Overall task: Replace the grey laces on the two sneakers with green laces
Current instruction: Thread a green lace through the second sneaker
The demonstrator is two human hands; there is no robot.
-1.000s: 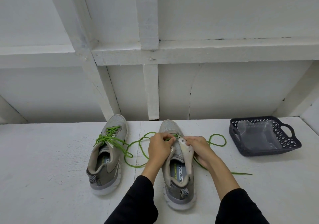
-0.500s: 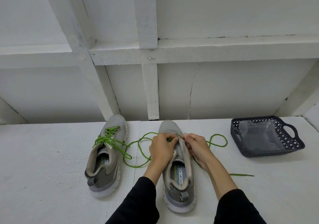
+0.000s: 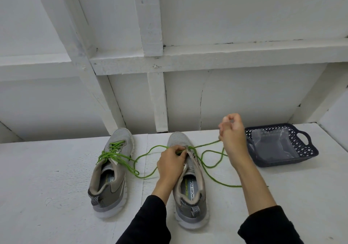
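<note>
Left hand (image 3: 170,160) pinches the green lace (image 3: 212,176) at the right sneaker's (image 3: 190,183) eyelets; right hand (image 3: 232,136), raised at two o'clock, fingers grasping the lace's taut end.

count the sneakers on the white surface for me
2: the left sneaker, already laced green, and the right sneaker under the left hand. None seems hidden.

Two grey mesh sneakers, the left sneaker (image 3: 111,170) and the right sneaker (image 3: 188,183), have white soles and heel tabs striped black and white. Bright green laces (image 3: 116,154) run through them. The painted worktop (image 3: 47,178) is white, as is the wall (image 3: 244,18). A dark navy plastic basket (image 3: 308,149) has lattice sides. The sleeves (image 3: 269,226) are black.
</note>
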